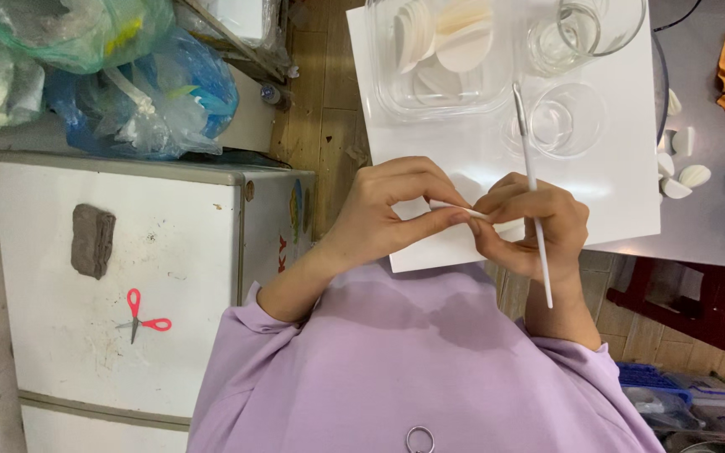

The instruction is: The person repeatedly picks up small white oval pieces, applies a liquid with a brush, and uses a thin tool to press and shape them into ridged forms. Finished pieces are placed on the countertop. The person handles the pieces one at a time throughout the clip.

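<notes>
Left hand [388,214] grip pinches thin white disc [463,212] | right hand [534,226] pinches disc, clasps white stick [533,193]

A loose lilac top [413,369] with long sleeves is worn. The left sleeve [249,315] is pushed up and gathered in soft folds at the forearm, and the right sleeve [585,352] is bunched in the same way. The fabric is plain, smooth and unpatterned, with broad creases across the front. A small silver ring [419,439] is seen hanging at the chest. Both hands and forearms are left bare; no gloves, watch or bracelets are worn.
</notes>
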